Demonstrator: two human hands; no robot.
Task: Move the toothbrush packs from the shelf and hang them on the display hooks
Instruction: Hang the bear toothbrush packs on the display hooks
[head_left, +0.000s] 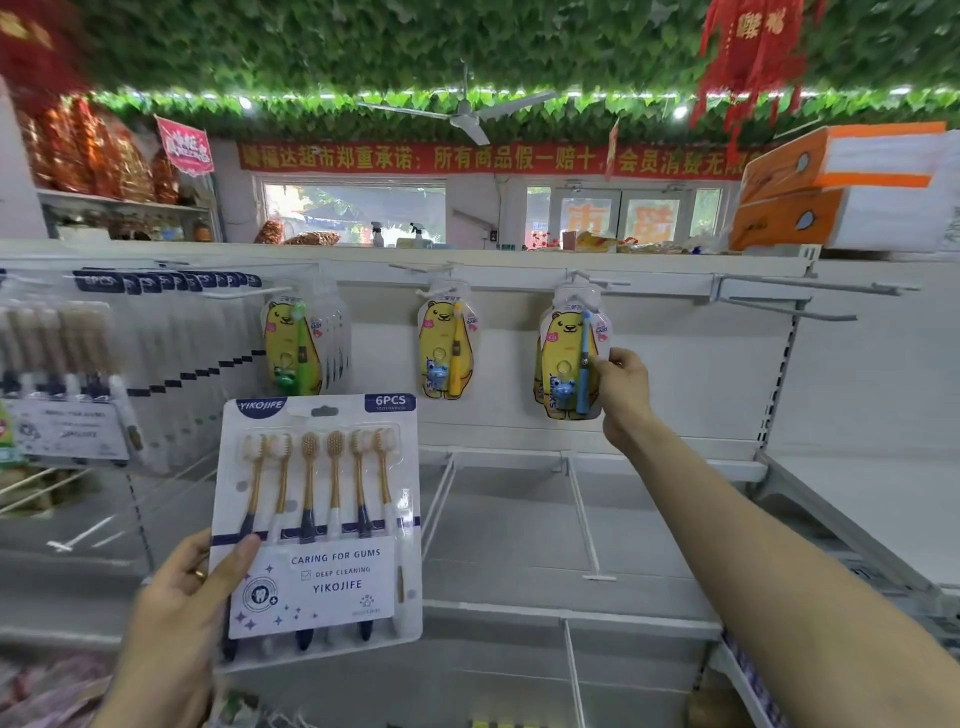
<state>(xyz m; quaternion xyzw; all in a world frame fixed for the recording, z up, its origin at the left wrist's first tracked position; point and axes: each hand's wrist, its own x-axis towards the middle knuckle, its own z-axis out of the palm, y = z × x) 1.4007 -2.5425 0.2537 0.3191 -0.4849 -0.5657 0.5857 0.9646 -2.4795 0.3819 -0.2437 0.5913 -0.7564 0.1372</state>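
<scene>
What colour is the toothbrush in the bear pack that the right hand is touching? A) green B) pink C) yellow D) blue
D: the right hand pinches the edge of the bear pack hanging on the rightmost filled hook, and the toothbrush inside it is blue, with a little blue toy below; the green and yellow ones hang further left.

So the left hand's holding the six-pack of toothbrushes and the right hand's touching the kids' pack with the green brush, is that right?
Not quite. In the head view the right hand touches the kids' pack with the blue brush; the green one hangs further left. The left hand does hold the six-pack.
</scene>
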